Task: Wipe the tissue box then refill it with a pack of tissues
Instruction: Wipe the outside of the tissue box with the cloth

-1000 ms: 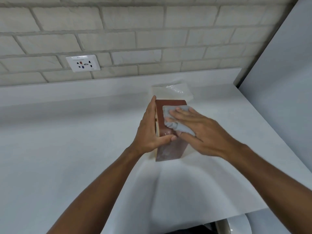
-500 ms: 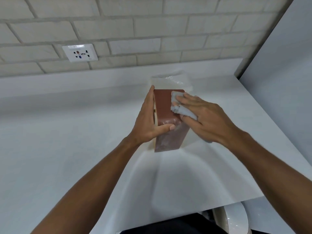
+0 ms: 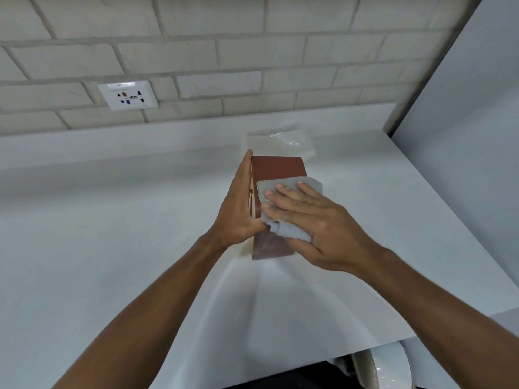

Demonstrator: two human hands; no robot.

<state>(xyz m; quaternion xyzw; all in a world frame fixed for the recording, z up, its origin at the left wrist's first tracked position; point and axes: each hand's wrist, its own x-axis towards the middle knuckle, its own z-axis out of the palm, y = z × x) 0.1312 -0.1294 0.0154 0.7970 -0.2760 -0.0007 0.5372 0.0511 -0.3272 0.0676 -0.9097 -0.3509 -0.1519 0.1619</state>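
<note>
The brown tissue box (image 3: 276,169) stands on the white worktop (image 3: 112,220), a little right of the middle. Its long upper face runs away from the person, and its near end looks pale and dull next to the darker far half.

The left hand (image 3: 238,209) lies against the box's left side with its fingers straight and together, reaching up to the far top corner. Its thumb hooks over onto the upper face, so the grip clasps the box between palm and thumb; the thumb tip is hidden under the cloth.

A grey cloth (image 3: 289,186) covers the middle of the upper face and hangs a little over the right edge. The right hand (image 3: 314,220) rests on it with fingers straight and slightly spread, pressing it flat onto the box. This grip is released, not clenched. A bunched fold of cloth sits by the base of the thumb, and I cannot tell whether the thumb pinches it.

Just behind the box lies a pack of tissues (image 3: 280,141) in clear, shiny wrapping, close to the raised back edge of the worktop. Beyond is a pale brick wall (image 3: 252,51) with a white socket plate (image 3: 127,96) to the left. A plain grey panel (image 3: 463,136) closes the right side. A white rounded object (image 3: 384,366) shows below the worktop's near edge.
</note>
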